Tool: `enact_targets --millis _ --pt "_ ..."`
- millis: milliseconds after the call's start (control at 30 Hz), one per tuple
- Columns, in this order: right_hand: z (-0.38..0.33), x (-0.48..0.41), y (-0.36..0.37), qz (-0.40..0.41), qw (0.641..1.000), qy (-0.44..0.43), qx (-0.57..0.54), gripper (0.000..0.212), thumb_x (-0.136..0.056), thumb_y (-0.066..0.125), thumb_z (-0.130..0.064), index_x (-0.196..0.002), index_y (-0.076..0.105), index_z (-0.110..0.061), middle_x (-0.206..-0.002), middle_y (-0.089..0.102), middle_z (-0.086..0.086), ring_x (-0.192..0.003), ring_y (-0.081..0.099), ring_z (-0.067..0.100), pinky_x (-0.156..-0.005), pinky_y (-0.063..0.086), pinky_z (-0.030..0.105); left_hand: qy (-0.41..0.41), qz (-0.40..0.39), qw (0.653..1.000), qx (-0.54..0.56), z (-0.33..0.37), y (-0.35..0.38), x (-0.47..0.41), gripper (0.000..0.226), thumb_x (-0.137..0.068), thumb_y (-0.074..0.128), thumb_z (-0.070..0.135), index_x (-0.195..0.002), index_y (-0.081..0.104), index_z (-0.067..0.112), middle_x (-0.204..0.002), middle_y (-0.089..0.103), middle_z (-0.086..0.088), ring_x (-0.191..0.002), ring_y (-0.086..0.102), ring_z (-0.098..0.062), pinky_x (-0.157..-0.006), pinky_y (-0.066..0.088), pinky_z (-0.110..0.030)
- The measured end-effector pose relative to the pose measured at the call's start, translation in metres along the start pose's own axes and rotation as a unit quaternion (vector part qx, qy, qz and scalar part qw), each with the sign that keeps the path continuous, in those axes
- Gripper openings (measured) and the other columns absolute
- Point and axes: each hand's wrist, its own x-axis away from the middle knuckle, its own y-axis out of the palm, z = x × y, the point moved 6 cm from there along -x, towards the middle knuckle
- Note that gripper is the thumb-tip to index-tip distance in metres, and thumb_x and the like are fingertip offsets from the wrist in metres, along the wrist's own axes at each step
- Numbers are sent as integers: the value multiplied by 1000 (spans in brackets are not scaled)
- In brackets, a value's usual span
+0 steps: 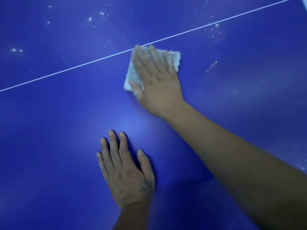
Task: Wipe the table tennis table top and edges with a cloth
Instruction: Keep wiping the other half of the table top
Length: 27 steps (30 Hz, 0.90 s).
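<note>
Cloth [173, 58] is a small folded white pad, fluffy-looking, flat on the blue table [49, 130] right at the white line [66, 70]. My right hand [157, 83] lies spread on top, fingers straight, pressing rather than gripping. Left hand [126, 173] is flat on the table nearer me, holding nothing. Guessing it's light, soft and slides easy, so palm weight over the middle beats pinching an edge. White specks [90, 19] past the line are left to do.

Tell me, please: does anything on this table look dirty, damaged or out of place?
Yes. White specks are scattered over the blue table tennis table beyond the white line, and more lie right of the cloth under the right hand. Dirt or chipped paint: I cannot tell.
</note>
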Motion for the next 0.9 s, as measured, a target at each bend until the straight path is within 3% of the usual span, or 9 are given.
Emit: enact_targets --millis 67,200,267,467,533,667,700,833,900 --pt "19 0 0 -5 999 -33 24 73 -109 18 -55 -173 9 -20 -181 3 -3 -168 0 25 -133 0 51 1 2 1000 -1 0 0 0 66 -103 49 34 -161 46 4 -175 35 -12 -166 24 -34 -133 20 -61" --pt "116 -2 -15 32 978 204 -9 75 -108 21 -52 -173 8 -18 -181 4 0 -167 1 29 -134 0 53 -3 5 1000 0 1 -1 1 64 -105 50 33 -161 47 4 -176 33 -11 -167 22 -32 -134 19 -60" --pt "118 8 -18 42 963 264 -27 76 -108 26 -50 -173 6 -15 -181 2 2 -167 -1 31 -134 -2 56 -1 5 1000 0 2 -1 2 63 -105 50 33 -161 47 4 -176 33 -11 -166 22 -32 -134 19 -60" --pt "17 55 3 20 1000 -5 2 70 -112 27 -51 -171 21 -15 -180 13 1 -167 8 28 -133 3 54 0 9 1000 1 3 -3 1 64 -104 51 33 -161 47 4 -175 35 -13 -166 24 -34 -133 20 -61" --pt "45 56 0 20 1000 19 2 71 -111 25 -54 -172 19 -18 -180 12 -2 -168 7 25 -134 2 52 1 10 1000 2 3 -3 1 64 -104 51 32 -161 47 4 -175 35 -13 -166 25 -34 -133 20 -61" --pt "88 57 -10 32 969 242 -26 77 -108 26 -51 -173 7 -16 -182 1 2 -167 -2 30 -134 -4 55 -5 9 1000 2 4 -3 1 62 -105 51 32 -160 48 4 -175 35 -13 -165 25 -34 -133 19 -60" --pt "70 61 -8 28 972 232 -21 78 -107 25 -49 -173 5 -14 -181 -1 4 -167 -3 33 -133 -4 57 -6 10 1000 3 5 -4 1 62 -104 52 32 -160 49 4 -174 36 -14 -165 26 -35 -133 20 -60" --pt "-12 93 11 7 1000 -4 -15 71 -111 27 -49 -172 20 -13 -180 12 3 -167 6 29 -133 3 56 -4 12 1000 12 6 -5 1 62 -104 54 30 -159 50 3 -173 37 -15 -164 28 -37 -133 20 -60" --pt "12 95 11 10 1000 7 -5 71 -111 23 -53 -172 18 -17 -180 10 -1 -168 5 26 -133 3 53 -4 15 1000 10 6 -5 1 61 -104 54 30 -158 51 3 -173 38 -15 -164 28 -37 -133 20 -60"
